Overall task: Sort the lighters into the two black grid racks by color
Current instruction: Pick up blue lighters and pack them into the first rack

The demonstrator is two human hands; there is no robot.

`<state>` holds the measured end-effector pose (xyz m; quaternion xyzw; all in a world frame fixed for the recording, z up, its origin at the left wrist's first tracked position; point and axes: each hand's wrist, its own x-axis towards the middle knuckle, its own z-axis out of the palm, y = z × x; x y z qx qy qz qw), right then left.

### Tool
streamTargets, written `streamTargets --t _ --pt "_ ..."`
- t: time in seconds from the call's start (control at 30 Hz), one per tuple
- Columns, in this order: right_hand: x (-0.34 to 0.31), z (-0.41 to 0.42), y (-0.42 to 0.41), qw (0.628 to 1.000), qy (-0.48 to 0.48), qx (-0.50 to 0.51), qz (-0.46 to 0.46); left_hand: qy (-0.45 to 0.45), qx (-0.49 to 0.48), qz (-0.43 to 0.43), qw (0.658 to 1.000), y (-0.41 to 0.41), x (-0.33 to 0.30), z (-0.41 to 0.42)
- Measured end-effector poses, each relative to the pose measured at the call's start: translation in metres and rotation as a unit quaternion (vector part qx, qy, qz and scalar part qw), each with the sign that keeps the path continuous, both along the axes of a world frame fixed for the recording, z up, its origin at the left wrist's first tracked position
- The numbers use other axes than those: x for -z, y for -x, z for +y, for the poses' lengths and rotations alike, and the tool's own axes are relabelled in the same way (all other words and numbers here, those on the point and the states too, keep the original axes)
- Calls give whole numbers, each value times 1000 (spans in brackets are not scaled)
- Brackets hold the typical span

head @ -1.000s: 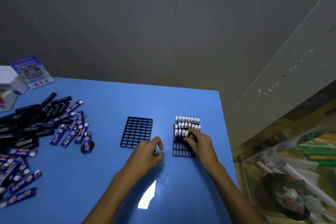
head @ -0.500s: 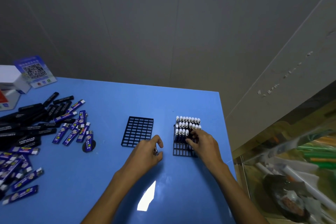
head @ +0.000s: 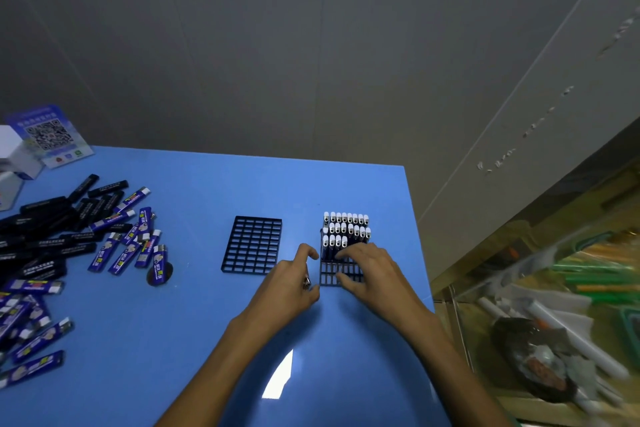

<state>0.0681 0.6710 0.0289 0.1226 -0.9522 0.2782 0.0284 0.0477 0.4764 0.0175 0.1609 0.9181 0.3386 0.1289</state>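
Empty black rack (head: pixel 252 244), right rack (head: pixel 341 276) part-filled, loose lighters (head: pixel 104 239) left

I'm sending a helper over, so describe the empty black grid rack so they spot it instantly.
On the blue table, look between the loose lighter pile and the two hands. The empty black plastic grid rack lies flat there; unlike the rack to its right, it holds no white-capped lighters.

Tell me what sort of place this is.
Probably a small workshop packing bench: a blue table with loose lighters heaped at its left, two black grid racks, one part-filled, and a QR-code card.
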Motion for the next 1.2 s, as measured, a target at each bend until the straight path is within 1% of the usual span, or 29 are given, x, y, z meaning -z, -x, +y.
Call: streamTargets --t 0.1,0.23,0.43,0.6,0.7,0.8,0.97,1.03,1.13,1.2 --pt "-10 -10 -7 996 72 -31 -47 -6 8 -4 1000 -3 -1 6" --pt "-14 -20 -11 976 176 -52 -114 -16 11 -4 1000 -3 -2 10" --pt "-10 -27 -13 958 233 -12 -169 -13 9 -21 1000 -7 -5 14" --pt "-8 -25 -12 925 292 3 -245 -9 18 -40 999 -9 -6 15" --pt "-7 -22 -14 908 317 13 -273 -11 20 -40 999 -9 -5 16" --pt "-10 -18 -13 889 364 26 -275 -4 19 -36 999 -8 -5 15" --pt "-15 -1 -7 848 463 69 -248 23 13 -28 999 -5 -2 9" --pt "-16 6 -5 835 488 78 -241 18 13 -26 999 -5 -2 5" --pt "-13 14 -2 833 496 90 -229 7 10 -28 1000 -6 -1 0" --pt "-8 18 0 839 486 96 -223 2 6 -28 1000 -6 -1 -3"
